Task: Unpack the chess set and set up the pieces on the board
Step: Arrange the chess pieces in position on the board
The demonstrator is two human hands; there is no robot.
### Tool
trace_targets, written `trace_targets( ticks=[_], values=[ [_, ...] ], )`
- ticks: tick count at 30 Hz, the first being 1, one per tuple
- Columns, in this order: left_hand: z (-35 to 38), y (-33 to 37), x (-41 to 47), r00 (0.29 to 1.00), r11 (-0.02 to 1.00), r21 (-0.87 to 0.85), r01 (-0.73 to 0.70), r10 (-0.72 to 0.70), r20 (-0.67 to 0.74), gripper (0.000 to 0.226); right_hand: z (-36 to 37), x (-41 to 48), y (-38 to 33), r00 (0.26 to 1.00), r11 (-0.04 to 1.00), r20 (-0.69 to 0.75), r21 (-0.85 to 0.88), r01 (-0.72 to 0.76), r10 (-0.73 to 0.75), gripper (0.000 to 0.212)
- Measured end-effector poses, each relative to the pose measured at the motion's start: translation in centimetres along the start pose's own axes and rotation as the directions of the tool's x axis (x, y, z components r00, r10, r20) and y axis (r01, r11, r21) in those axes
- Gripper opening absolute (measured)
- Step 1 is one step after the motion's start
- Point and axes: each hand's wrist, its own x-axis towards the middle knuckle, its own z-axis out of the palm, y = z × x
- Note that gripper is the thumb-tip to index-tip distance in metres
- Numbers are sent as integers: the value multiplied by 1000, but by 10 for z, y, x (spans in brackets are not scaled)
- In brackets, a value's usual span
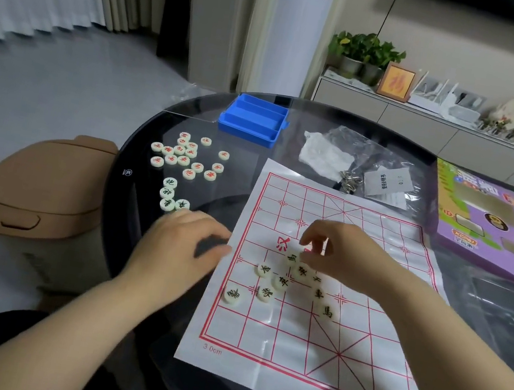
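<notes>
I logged the dark-lettered pieces (282,280) clustered mid-way along the xiangqi board (293,337), directly under my right hand (347,254). Its fingertips were bunched; grip indeterminate. My left hand (179,243) was curled and blurred at the board's left edge, grip also indeterminate. It lay nearer the red-lettered pieces (184,155) at the surface's (173,119) far-left edge.

Red-marked pieces (183,160) loose on the glass: about sixteen, the cluster is tight. Dark-marked pieces off the board (170,182): four. Dark-marked pieces on the board (281,281): eight clear, maybe one more half hidden under fingers. Paper board (354,357): one. Blue tray (251,121): one. Purple box (483,219): one. Brown bin (39,185): one.
</notes>
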Motion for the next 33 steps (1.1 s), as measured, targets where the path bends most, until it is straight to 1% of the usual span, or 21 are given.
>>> trace_targets(
  ticks=[3, 6, 8, 11, 14, 16, 19, 23, 28, 31, 33],
  values=[
    [-14, -30, 6, 988, 990, 38, 134, -130, -80, 17, 2, 18, -14, 999, 998, -5, -32, 48, -48, 19],
    [-19, -53, 8, 968, 973, 53, 225, -217, -129, 21, 12, 42, -35, 993, 992, 0, -37, 118, -118, 24],
    [-18, -62, 8, 959, 968, 30, 249, -242, -149, 28, 21, 58, -51, 989, 988, -8, -28, 150, -150, 30],
    [-16, -67, 9, 973, 977, 53, 206, -199, -118, 43, 36, 75, -72, 979, 979, 16, 4, 204, -204, 43],
    [-17, -72, 14, 991, 980, 143, 136, -134, -25, 56, 48, 84, -87, 964, 965, 34, -11, 263, -262, 51],
    [-18, -74, 21, 993, 978, 180, 101, -110, 40, 59, 53, 88, -93, 960, 960, 34, -26, 279, -278, 54],
    [-18, -76, 28, 991, 984, 154, 89, -103, 84, 55, 58, 93, -100, 952, 952, 44, -31, 303, -302, 55],
    [-16, -78, 26, 997, 988, 134, 72, -77, 29, 48, 60, 95, -103, 945, 944, 41, -52, 326, -325, 46],
    [-19, -78, 22, 992, 989, 91, 119, -116, -40, 42, 60, 95, -98, 957, 955, -19, -67, 288, -289, 38],
    [-21, -80, 21, 991, 984, 116, 133, -128, -50, 35, 60, 92, -95, 955, 952, -45, -105, 287, -292, 34],
    [-20, -79, 21, 991, 984, 119, 135, -131, -42, 32, 59, 92, -94, 955, 951, -37, -116, 288, -294, 33]
  ],
)
